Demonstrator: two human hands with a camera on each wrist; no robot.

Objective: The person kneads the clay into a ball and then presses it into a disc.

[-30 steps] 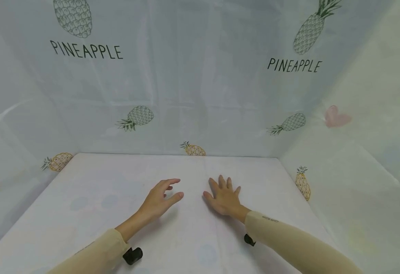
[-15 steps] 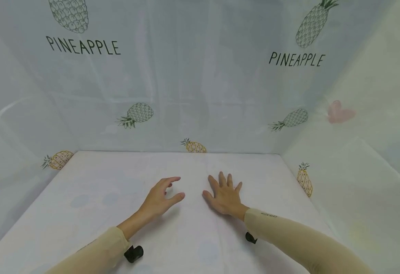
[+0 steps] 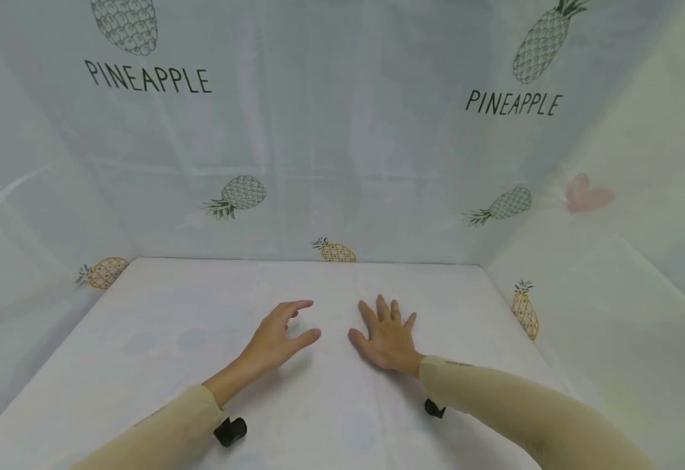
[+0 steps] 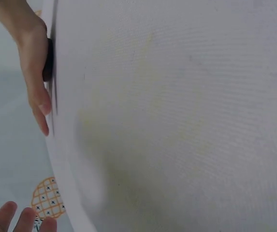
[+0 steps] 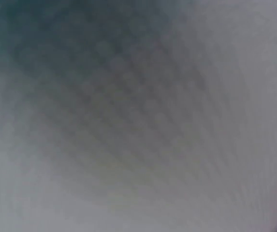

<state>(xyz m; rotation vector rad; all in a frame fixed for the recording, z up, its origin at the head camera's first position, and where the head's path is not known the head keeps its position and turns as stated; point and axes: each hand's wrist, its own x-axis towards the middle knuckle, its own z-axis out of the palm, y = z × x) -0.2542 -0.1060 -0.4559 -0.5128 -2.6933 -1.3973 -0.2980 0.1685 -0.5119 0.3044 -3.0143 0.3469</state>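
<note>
In the head view my left hand (image 3: 273, 338) is over the white table, thumb and fingers apart and nothing between them. To its right my right hand (image 3: 386, 339) lies palm down with the fingers spread; it holds nothing, and its palm is hidden. The left wrist view catches fingertips of the left hand (image 4: 24, 220) at the bottom left corner, with the right hand (image 4: 34, 67) side-on at the top left, low along the tabletop. A blurred, shaded pale surface fills the right wrist view, where no fingers can be made out.
The white tabletop (image 3: 190, 300) meets a pale back sheet (image 3: 331, 143) printed with pineapples. Similar sheets hang at the left (image 3: 19, 235) and right (image 3: 601, 287). Small black devices (image 3: 230, 431) sit under both sleeve cuffs.
The head view has shifted slightly, so the sheet's prints sit a little differently in it. Both hands keep nearly the same pose and spacing.
</note>
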